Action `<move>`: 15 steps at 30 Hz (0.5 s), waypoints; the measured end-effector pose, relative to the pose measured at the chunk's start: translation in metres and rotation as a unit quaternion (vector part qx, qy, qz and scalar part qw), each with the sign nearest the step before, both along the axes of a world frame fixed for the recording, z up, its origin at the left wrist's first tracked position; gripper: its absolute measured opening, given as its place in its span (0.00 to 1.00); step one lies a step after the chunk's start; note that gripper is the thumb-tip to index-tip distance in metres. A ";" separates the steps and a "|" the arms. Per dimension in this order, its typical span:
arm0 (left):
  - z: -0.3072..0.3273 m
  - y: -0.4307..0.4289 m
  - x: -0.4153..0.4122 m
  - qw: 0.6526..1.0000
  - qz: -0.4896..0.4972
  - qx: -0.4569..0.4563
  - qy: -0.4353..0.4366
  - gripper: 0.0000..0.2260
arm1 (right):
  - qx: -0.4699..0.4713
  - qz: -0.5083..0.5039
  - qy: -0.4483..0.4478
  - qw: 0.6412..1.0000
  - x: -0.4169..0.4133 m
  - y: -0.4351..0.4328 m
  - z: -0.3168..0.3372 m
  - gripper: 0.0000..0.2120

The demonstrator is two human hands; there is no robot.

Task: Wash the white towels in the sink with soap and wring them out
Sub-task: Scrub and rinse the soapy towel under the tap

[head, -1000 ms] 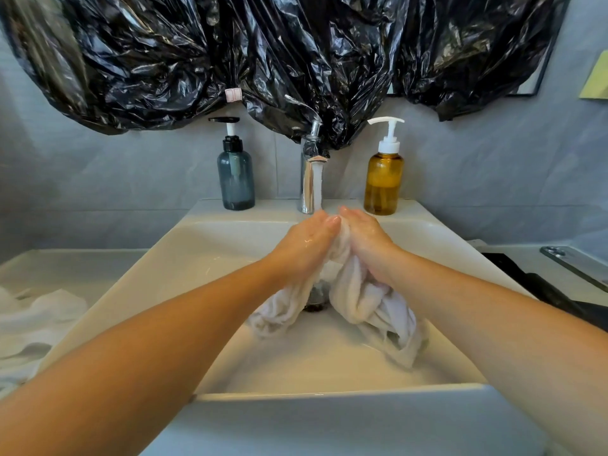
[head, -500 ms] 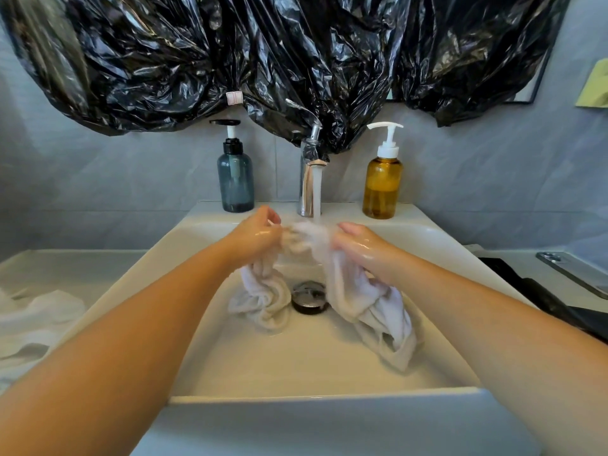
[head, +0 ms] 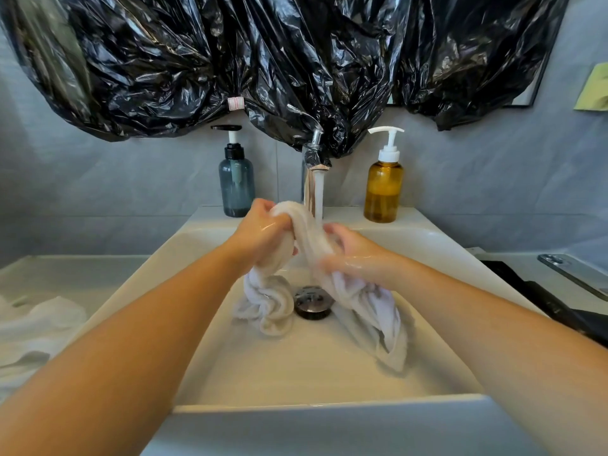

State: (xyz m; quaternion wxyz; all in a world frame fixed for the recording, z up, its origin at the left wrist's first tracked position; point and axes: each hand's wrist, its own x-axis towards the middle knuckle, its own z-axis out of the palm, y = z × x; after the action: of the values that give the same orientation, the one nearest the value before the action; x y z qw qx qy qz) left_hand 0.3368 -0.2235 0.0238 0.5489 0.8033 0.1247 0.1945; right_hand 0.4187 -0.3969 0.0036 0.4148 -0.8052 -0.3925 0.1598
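A wet white towel (head: 309,238) is stretched between both hands over the white sink (head: 329,373). My left hand (head: 263,235) grips its upper left part, raised toward the tap. Lower and to the right, my right hand (head: 348,255) grips another bunch of it; this hand is blurred. Water runs from the chrome tap (head: 312,172) onto the towel between the hands. Both towel ends hang into the basin on either side of the drain plug (head: 312,302). A dark teal soap bottle (head: 236,182) and an amber soap bottle (head: 384,189) stand on the back ledge.
More white cloth (head: 36,327) lies on the counter at the left. Black plastic sheeting (head: 263,54) hangs over the wall above the tap. A dark tray and a flat metal object (head: 572,274) sit on the counter at the right.
My hands were pressed together on the bunched towel, then pulled apart. Now the left hand has risen with its part of the towel and the right hand has dropped lower.
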 end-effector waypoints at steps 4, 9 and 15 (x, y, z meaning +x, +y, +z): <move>0.001 -0.001 -0.001 0.993 -0.001 0.113 -0.016 0.11 | 0.229 -0.150 0.113 0.955 0.010 0.007 0.006 0.10; -0.009 -0.040 0.002 0.979 -0.046 0.196 -0.030 0.14 | 0.268 -0.133 0.269 0.916 0.002 0.012 0.010 0.11; -0.012 -0.030 0.009 0.942 0.051 0.331 -0.008 0.11 | 0.181 -0.121 0.122 0.968 -0.012 0.021 0.008 0.13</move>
State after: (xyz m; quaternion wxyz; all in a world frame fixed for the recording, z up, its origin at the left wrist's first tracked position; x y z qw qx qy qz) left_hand 0.3454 -0.2531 0.0119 0.2420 0.9306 0.0897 0.2594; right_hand 0.4070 -0.3756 0.0113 0.6150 -0.7324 -0.2608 0.1319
